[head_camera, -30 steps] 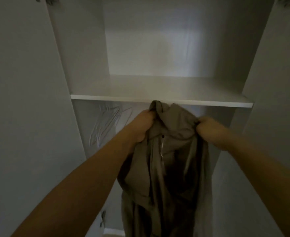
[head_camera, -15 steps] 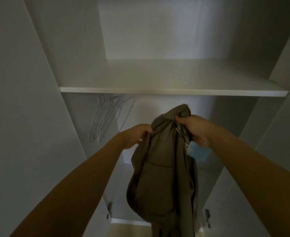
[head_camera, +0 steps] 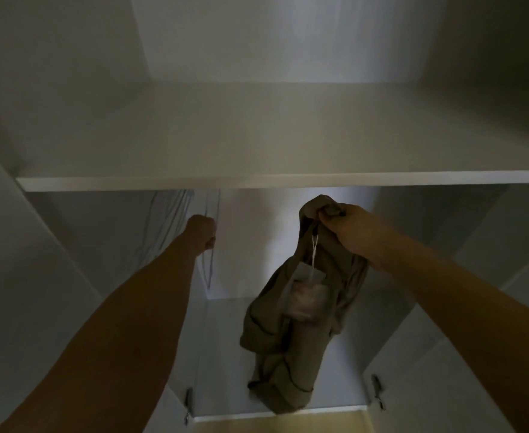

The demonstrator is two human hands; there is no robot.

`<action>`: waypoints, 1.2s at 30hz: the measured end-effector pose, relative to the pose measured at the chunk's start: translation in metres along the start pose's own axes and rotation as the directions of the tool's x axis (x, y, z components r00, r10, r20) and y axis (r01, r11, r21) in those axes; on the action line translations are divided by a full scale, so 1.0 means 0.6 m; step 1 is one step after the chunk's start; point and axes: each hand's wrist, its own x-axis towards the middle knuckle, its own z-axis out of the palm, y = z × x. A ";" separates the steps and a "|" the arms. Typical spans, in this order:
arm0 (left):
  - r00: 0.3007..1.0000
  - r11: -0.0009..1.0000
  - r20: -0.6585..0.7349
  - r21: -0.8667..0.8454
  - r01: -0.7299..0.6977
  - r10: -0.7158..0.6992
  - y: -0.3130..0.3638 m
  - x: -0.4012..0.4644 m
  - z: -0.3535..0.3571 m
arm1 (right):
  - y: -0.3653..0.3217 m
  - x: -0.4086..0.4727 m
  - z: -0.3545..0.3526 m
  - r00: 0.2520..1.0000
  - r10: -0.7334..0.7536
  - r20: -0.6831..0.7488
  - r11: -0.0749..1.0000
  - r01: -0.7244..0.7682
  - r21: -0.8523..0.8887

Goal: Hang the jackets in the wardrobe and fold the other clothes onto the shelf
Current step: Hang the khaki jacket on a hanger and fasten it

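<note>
With our left hand (head_camera: pixel 203 230) closed around one wire hanger (head_camera: pixel 210 245), we should lift it free slowly, while our right hand (head_camera: pixel 341 225) pinches the olive jacket (head_camera: pixel 291 320) at its collar.

We face a white, flat-panelled wardrobe (head_camera: pixel 53 73) standing open. One white horizontal board shelf (head_camera: pixel 257 139) spans its width; we see only its bare top surface and its pale front edge. Beneath the shelf we see the hanging compartment, where thin white wire hangers (head_camera: pixel 175 223) hang at the left, bunched close together; their hooks are hidden behind the shelf edge. At the bottom we see a strip of light yellowish floor (head_camera: pixel 275 423) beyond the wardrobe's base.
</note>
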 end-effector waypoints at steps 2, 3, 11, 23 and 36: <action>0.985 0.995 -0.139 -0.012 -0.101 0.099 0.022 -0.012 0.001 | 0.008 0.000 0.000 0.995 0.055 0.078 0.992 -0.063 0.106; 0.962 0.989 -0.228 0.019 -0.149 0.150 0.031 -0.026 0.000 | 0.011 -0.001 -0.001 0.983 0.097 0.153 0.972 -0.127 0.199; 0.875 0.872 -0.155 0.268 -0.410 0.459 -0.068 -0.238 -0.033 | 0.038 -0.034 -0.049 0.963 0.129 0.235 0.991 -0.134 0.006; 0.786 0.578 -0.081 0.725 -0.375 0.613 -0.058 -0.678 -0.100 | 0.171 -0.124 -0.097 0.963 -0.188 -0.195 0.847 0.059 -0.529; 0.757 0.620 -0.004 0.576 -0.533 0.653 0.023 -0.843 -0.047 | 0.144 -0.240 -0.245 0.962 0.273 -0.012 0.933 -0.261 0.249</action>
